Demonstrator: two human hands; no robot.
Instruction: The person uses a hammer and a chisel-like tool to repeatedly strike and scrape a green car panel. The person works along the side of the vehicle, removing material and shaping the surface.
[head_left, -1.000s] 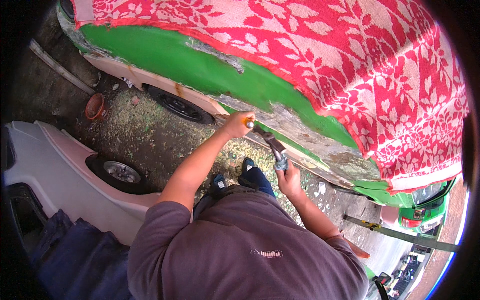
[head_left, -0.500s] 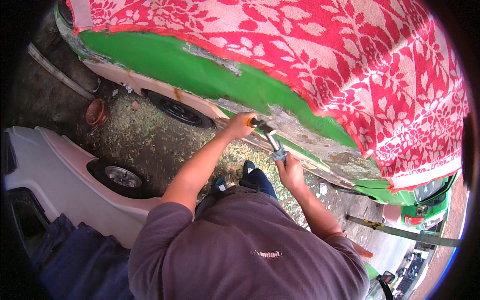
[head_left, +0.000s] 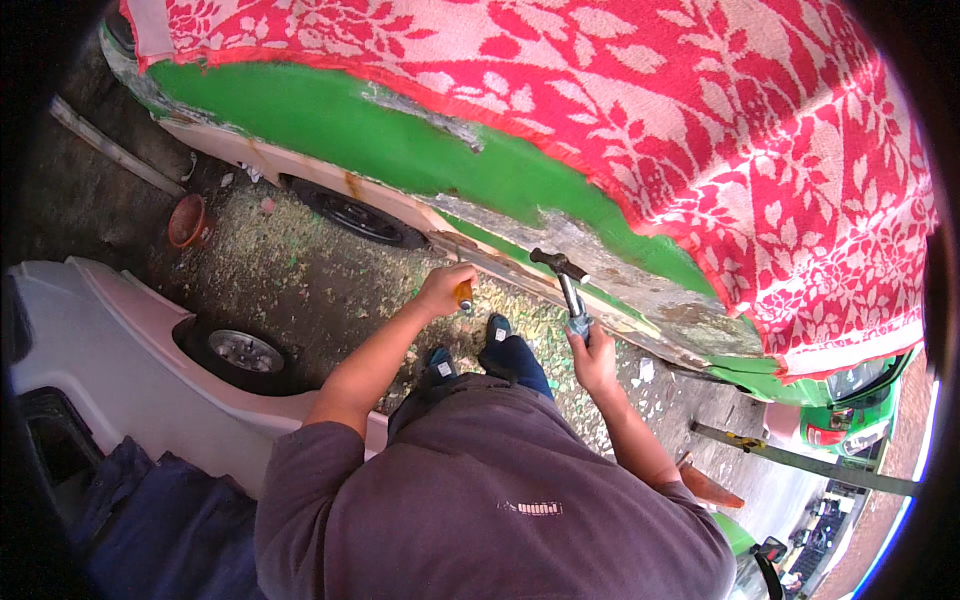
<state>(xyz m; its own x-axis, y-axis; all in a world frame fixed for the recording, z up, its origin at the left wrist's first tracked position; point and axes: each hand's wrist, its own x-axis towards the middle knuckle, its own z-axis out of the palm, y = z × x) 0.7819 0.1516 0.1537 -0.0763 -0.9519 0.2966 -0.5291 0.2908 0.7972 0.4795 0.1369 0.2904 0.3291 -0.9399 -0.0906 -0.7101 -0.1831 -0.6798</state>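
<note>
My left hand is closed around a short tool with an orange handle. Its handle end points toward me, and any blade is hidden. In my right hand is a hammer with a dark head, a shiny shaft and a blue-grey wrapped grip. The hammer head is raised in front of the lower side of a green car, apart from the orange-handled tool. Bare, scraped grey patches run along that car's lower side, right of my hands.
A red and white floral cloth covers the green car's upper part. Paint chips litter the ground around my feet. A pale car stands close on the left, near a reddish pot. A metal bar lies at right.
My left hand has drawn back from the car, toward me and left, with the orange-handled tool. The hammer has parted from that tool, and my right hand has shifted slightly right and nearer.
</note>
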